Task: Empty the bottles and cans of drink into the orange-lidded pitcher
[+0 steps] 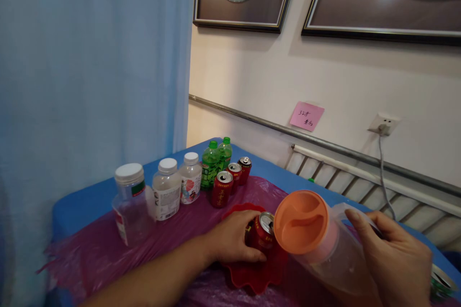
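Observation:
My left hand (237, 237) is wrapped round a red drink can (264, 237) with its top open. The can stands in or just over a red scalloped dish (248, 273). In my right hand (394, 254) is the handle of a clear plastic pitcher (345, 268) with an orange lid (301, 220). The pitcher is tilted to the left, its lid close against the can's top. Liquid shows low in the pitcher. Whether any flows into the can is hidden behind the lid.
Several opened red cans (222, 189), green bottles (211, 165) and clear white-capped bottles (167, 189) stand on purple plastic sheeting (93, 264) over a blue surface (86, 201). At the right edge lies a green can (441, 280). Behind are a radiator (342, 177) and a curtain (93, 67).

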Demonstrator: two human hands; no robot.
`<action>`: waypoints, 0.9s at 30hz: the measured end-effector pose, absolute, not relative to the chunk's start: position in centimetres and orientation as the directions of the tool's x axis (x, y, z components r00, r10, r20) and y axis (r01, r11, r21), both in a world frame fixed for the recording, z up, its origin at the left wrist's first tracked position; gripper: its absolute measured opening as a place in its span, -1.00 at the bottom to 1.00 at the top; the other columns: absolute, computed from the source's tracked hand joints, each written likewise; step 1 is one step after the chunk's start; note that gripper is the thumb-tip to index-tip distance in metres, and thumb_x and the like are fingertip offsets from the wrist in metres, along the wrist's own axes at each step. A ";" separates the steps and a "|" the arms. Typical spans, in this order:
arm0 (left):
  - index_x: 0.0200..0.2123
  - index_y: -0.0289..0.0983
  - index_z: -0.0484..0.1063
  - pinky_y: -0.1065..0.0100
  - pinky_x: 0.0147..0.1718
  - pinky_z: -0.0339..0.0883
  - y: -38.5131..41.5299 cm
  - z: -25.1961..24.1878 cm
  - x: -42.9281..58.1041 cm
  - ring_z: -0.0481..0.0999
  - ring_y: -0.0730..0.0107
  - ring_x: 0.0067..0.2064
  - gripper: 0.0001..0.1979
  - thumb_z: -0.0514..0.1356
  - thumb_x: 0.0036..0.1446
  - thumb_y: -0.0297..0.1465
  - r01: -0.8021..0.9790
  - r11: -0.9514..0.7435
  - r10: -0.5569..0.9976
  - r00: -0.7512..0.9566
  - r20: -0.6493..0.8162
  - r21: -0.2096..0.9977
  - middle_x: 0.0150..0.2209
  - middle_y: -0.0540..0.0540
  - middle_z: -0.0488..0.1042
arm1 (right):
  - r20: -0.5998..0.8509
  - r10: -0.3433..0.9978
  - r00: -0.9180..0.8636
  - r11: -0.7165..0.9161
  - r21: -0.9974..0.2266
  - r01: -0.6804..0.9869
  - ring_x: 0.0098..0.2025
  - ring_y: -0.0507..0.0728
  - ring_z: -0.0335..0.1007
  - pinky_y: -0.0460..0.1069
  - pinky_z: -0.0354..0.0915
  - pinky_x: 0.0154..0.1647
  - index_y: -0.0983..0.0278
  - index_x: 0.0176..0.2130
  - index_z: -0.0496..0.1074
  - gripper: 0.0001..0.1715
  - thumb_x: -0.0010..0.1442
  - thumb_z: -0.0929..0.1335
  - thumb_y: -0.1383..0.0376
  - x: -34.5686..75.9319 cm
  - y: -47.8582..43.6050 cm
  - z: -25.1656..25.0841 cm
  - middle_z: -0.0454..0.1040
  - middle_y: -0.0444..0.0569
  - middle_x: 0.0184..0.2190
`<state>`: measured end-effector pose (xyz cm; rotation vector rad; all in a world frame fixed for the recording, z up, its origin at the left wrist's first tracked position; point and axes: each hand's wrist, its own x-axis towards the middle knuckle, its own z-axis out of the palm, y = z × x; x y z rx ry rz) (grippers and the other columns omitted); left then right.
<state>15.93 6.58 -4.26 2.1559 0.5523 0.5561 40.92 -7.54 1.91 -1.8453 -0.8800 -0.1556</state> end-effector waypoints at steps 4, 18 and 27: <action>0.11 -0.16 0.47 0.25 0.01 0.39 6.6 -4.2 16.0 0.57 0.07 0.01 -0.27 0.53 -0.21 -0.29 0.224 -0.575 0.560 0.809 0.179 0.787 0.04 -0.05 0.58 | 0.503 0.486 0.715 -0.188 -0.738 0.648 -0.53 0.05 0.17 -0.07 0.04 -0.54 0.21 -0.54 0.39 -0.45 0.10 0.37 -0.17 40.8 -7.6 2.0 0.16 -0.22 -0.66; 0.11 -0.15 0.46 0.25 0.01 0.39 6.6 -4.4 15.9 0.56 0.08 0.00 -0.27 0.52 -0.20 -0.28 0.239 -0.585 0.559 0.811 0.172 0.775 0.03 -0.05 0.58 | 0.468 0.481 0.741 -0.214 -0.758 0.617 -0.51 0.05 0.15 -0.05 0.02 -0.50 0.20 -0.53 0.39 -0.48 0.09 0.37 -0.17 40.3 -7.7 2.3 0.16 -0.23 -0.66; 0.10 -0.15 0.46 0.24 0.02 0.39 6.6 -4.4 16.0 0.56 0.08 0.01 -0.27 0.52 -0.20 -0.28 0.232 -0.578 0.558 0.812 0.171 0.782 0.03 -0.06 0.58 | 0.457 0.482 0.747 -0.214 -0.766 0.607 -0.51 0.06 0.15 -0.05 0.02 -0.49 0.19 -0.54 0.36 -0.49 0.09 0.37 -0.15 40.0 -7.8 2.5 0.16 -0.22 -0.66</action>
